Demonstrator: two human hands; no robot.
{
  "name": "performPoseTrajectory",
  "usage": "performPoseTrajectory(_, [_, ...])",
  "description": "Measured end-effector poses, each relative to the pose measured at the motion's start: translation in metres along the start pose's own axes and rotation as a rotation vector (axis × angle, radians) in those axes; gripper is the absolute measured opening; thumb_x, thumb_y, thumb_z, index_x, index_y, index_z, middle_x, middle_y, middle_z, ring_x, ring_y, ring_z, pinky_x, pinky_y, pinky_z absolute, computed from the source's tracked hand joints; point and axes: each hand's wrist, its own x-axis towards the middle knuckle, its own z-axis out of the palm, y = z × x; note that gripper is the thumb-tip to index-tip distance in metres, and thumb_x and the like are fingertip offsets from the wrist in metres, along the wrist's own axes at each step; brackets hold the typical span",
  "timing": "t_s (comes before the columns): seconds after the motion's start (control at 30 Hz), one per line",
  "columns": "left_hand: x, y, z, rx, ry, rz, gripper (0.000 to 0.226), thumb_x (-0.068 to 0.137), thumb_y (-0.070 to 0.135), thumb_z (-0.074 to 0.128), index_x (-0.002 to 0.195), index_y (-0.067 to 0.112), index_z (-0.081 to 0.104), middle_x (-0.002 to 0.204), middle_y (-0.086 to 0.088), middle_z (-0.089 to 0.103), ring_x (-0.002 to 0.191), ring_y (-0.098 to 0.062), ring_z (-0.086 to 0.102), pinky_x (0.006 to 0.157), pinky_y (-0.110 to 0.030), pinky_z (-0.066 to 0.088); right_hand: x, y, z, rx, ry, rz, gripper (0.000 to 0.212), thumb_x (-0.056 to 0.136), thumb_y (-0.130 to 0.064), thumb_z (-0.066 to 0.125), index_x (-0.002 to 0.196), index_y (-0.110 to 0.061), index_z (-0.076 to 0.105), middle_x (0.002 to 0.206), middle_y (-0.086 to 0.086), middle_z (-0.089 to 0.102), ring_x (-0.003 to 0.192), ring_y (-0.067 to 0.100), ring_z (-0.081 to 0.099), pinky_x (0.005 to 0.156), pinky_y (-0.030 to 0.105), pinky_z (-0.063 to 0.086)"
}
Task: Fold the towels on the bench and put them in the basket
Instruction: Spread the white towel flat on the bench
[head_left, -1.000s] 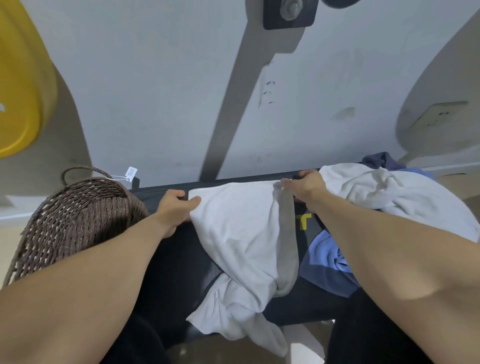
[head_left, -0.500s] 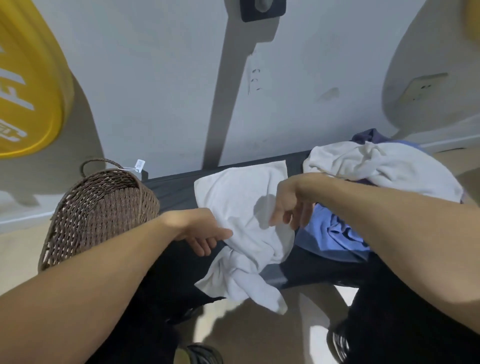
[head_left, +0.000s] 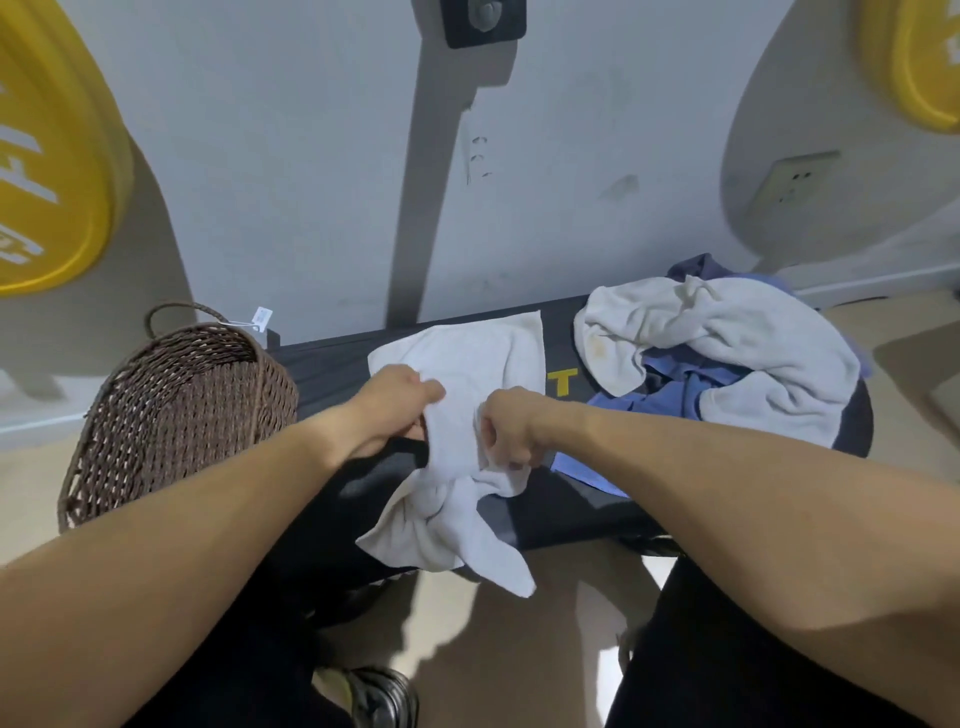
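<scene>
A white towel (head_left: 467, 364) lies across the black bench (head_left: 332, 369), its far end flat and its near end bunched and hanging over the front edge. My left hand (head_left: 395, 405) pinches the towel's left side at mid length. On the right side my right hand (head_left: 509, 431) grips a fold of the same towel with curled fingers. A brown wicker basket (head_left: 171, 410) stands at the bench's left end. A heap of towels, white (head_left: 727, 338) on top and blue (head_left: 670, 395) beneath, covers the right end.
The grey wall runs close behind the bench, with a dark bracket (head_left: 483, 21) and a socket (head_left: 795, 176) on it. Yellow discs (head_left: 47, 156) hang at both upper corners. My dark-trousered legs and a shoe (head_left: 379, 696) are below, on beige floor.
Both hands left the towel's far corners at the back edge and came toward me. They now hold the towel at its middle, closer together.
</scene>
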Motion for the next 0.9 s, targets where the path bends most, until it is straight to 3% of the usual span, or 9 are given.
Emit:
performPoseTrajectory(0.1, [0.013,0.002,-0.019,-0.019,0.083,0.075,0.019,0.091,0.013,0.061,0.076,0.011,0.049,0.07,-0.01,0.055,0.053,-0.016,0.055,0.049,-0.026,0.048,0.006,0.008,-0.015,0.14,0.101,0.049,0.01,0.082,-0.002,0.065,0.086,-0.011,0.064,0.082,0.009,0.07,0.052,0.018,0.061,0.049,0.023,0.05])
performPoseTrajectory(0.2, [0.028,-0.01,-0.033,0.132,0.238,0.086,0.023,0.088,0.019,0.069,0.103,0.003,0.061,0.097,-0.012,0.066,0.081,-0.023,0.063,0.074,-0.032,0.053,0.013,0.009,-0.023,0.157,0.083,0.132,0.014,0.078,0.001,0.056,0.084,-0.007,0.066,0.074,0.012,0.073,0.041,0.018,0.061,0.053,0.025,0.055])
performPoseTrajectory(0.3, [0.037,-0.024,-0.04,0.233,0.291,0.042,0.032,0.085,0.023,0.072,0.107,0.001,0.062,0.107,-0.012,0.066,0.096,-0.026,0.064,0.085,-0.035,0.05,0.018,0.005,-0.018,0.19,0.063,0.055,0.015,0.083,-0.014,0.067,0.096,-0.007,0.07,0.078,0.011,0.075,0.06,0.024,0.068,0.066,0.034,0.061])
performPoseTrajectory(0.43, [0.031,-0.032,-0.036,0.234,0.147,0.03,0.029,0.076,0.03,0.077,0.074,0.008,0.058,0.076,0.0,0.063,0.071,-0.017,0.058,0.06,-0.026,0.045,0.022,0.001,-0.001,0.098,0.167,-0.149,0.023,0.08,-0.03,0.076,0.093,-0.015,0.066,0.098,0.004,0.07,0.087,0.022,0.062,0.078,0.03,0.052])
performPoseTrajectory(0.6, [0.007,-0.05,-0.044,0.521,-0.036,-0.145,0.044,0.071,0.039,0.077,0.084,0.002,0.059,0.078,-0.007,0.06,0.066,-0.022,0.055,0.056,-0.029,0.044,0.029,-0.011,0.028,-0.062,0.064,-0.181,0.036,0.075,-0.044,0.079,0.096,-0.018,0.066,0.097,0.001,0.068,0.088,0.023,0.06,0.068,0.029,0.045])
performPoseTrajectory(0.67, [-0.004,-0.06,-0.043,0.66,-0.124,-0.221,0.043,0.073,0.042,0.079,0.081,0.004,0.059,0.077,-0.009,0.061,0.067,-0.023,0.055,0.062,-0.035,0.05,0.034,-0.021,0.05,-0.135,0.18,-0.175,0.031,0.072,-0.038,0.075,0.094,-0.019,0.064,0.09,0.002,0.065,0.084,0.026,0.062,0.061,0.03,0.043])
performPoseTrajectory(0.73, [-0.013,-0.069,-0.037,0.718,-0.168,-0.152,0.04,0.073,0.041,0.081,0.078,0.01,0.056,0.078,-0.005,0.06,0.07,-0.019,0.056,0.064,-0.035,0.049,0.038,-0.029,0.069,-0.103,0.273,-0.164,0.022,0.079,-0.028,0.065,0.098,-0.018,0.062,0.091,0.004,0.062,0.086,0.029,0.064,0.061,0.029,0.04])
performPoseTrajectory(0.8, [-0.021,-0.076,-0.032,0.715,-0.171,-0.024,0.04,0.07,0.039,0.084,0.079,0.015,0.053,0.08,0.002,0.058,0.072,-0.015,0.053,0.06,-0.028,0.041,0.04,-0.031,0.074,-0.073,0.258,-0.165,0.023,0.083,-0.02,0.062,0.105,-0.013,0.059,0.103,0.009,0.063,0.094,0.031,0.063,0.066,0.03,0.041])
performPoseTrajectory(0.9, [-0.029,-0.082,-0.031,0.6,-0.236,0.06,0.049,0.067,0.033,0.088,0.101,0.018,0.056,0.098,0.006,0.063,0.09,-0.012,0.059,0.071,-0.025,0.047,0.037,-0.027,0.061,-0.07,0.186,-0.179,0.013,0.081,-0.011,0.069,0.087,-0.012,0.058,0.107,0.013,0.067,0.095,0.03,0.063,0.064,0.027,0.037])
